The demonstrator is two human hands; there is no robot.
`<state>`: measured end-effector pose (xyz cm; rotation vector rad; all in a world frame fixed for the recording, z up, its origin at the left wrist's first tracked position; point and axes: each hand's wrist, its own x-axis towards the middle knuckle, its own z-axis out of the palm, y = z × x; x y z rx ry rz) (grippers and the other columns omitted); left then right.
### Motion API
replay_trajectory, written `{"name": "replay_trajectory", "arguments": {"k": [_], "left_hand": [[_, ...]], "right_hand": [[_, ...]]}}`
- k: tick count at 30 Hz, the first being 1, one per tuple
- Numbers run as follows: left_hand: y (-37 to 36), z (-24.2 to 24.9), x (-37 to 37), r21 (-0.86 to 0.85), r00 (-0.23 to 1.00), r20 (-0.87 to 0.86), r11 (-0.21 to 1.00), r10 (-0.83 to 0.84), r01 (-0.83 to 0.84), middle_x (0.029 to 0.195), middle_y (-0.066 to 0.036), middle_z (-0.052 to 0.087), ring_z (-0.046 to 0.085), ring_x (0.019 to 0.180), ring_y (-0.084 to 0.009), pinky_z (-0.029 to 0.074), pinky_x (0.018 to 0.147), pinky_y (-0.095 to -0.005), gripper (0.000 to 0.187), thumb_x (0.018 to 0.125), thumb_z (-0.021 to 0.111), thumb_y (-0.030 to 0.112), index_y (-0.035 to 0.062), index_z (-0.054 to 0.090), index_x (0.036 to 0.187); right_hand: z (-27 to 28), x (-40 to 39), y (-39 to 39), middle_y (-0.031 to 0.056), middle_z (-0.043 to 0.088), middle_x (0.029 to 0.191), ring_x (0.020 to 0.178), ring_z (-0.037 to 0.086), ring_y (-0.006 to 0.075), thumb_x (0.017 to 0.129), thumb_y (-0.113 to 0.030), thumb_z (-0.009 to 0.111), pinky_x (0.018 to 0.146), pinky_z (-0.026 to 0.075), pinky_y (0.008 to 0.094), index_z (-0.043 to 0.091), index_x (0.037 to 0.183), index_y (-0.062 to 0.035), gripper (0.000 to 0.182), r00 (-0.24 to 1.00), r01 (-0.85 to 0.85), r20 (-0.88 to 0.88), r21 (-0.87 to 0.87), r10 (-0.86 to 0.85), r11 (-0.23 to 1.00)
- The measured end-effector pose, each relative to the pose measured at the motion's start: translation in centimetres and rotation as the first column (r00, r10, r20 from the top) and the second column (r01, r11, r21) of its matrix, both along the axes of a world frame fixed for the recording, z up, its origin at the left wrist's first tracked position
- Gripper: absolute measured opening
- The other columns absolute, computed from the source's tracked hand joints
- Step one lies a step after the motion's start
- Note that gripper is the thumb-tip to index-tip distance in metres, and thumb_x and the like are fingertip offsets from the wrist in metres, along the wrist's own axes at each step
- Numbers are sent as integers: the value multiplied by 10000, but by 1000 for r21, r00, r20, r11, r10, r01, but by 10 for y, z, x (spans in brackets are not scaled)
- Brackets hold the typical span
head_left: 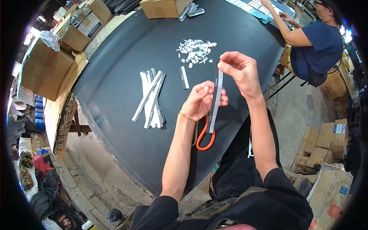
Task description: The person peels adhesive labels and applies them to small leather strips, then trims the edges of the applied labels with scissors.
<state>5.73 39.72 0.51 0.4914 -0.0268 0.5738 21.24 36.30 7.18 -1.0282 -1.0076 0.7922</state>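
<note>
My right hand (241, 74) pinches the top end of a narrow black-and-silver strip (216, 101), which hangs down over the table. Beside the strip is my left hand (200, 100), its fingers apart and passing behind the strip without closing on it. Under them lie orange-handled scissors (206, 147), their blades hidden by my left hand and the strip. To the left, a loose pile of similar strips (150, 97) lies crisscrossed on the black table (119, 76). A shorter strip (184, 78) rests alone, close to a heap of small cut pieces (195, 50).
A cardboard box (165, 8) and a bundle of strips (191, 11) sit at the far edge. Another person (316, 42) works at the far right, hands over white sheets. Cartons (48, 67) stand on the left, more boxes (322, 142) on the right floor.
</note>
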Motion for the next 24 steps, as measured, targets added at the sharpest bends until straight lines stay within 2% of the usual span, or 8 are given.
{"name": "replay_trajectory", "arguments": {"k": [2, 10, 18, 22, 24], "left_hand": [[4, -1, 0, 0, 997, -30, 998, 67, -67, 944, -186, 622, 662, 846, -266, 568, 783, -408, 208, 882, 615, 216, 36, 564, 971], [9, -9, -3, 41, 994, -51, 995, 97, -95, 933, -167, 640, 666, 830, -236, 572, 783, -389, 172, 887, 607, 182, 29, 584, 963], [10, -11, -3, 37, 987, -105, 992, 123, -119, 907, -145, 659, 667, 799, -209, 566, 783, -355, 175, 876, 616, 159, 3, 617, 955], [9, -9, -2, 14, 986, -110, 992, 128, -127, 887, -143, 664, 670, 786, -206, 568, 777, -347, 172, 873, 618, 149, -1, 628, 957], [8, -7, -2, 7, 981, -134, 990, 140, -140, 877, -140, 667, 672, 768, -205, 572, 759, -340, 171, 871, 619, 142, -2, 629, 961]], "right_hand": [[2, -5, -4, 56, 658, 826, 754, 632, 104, 775, 11, 690, 718, 528, 228, 653, 923, 14, 153, 995, -97, 11, -67, 98, 993], [-2, -12, -6, 65, 659, 823, 744, 627, 99, 783, 30, 668, 697, 520, 225, 663, 915, 27, 133, 986, -98, 125, -108, 112, 989], [-13, -8, -4, 46, 651, 803, 709, 601, 82, 803, 26, 643, 662, 495, 204, 668, 942, 36, 141, 976, -207, 41, -144, 215, 968], [-16, -8, -5, 49, 650, 806, 716, 601, 87, 802, 25, 643, 672, 496, 211, 669, 939, 29, 140, 982, -170, 64, -132, 180, 977], [-19, -6, -4, 56, 652, 821, 741, 609, 97, 799, 23, 646, 694, 502, 225, 669, 936, 24, 139, 988, -154, 0, -107, 154, 982]]}}
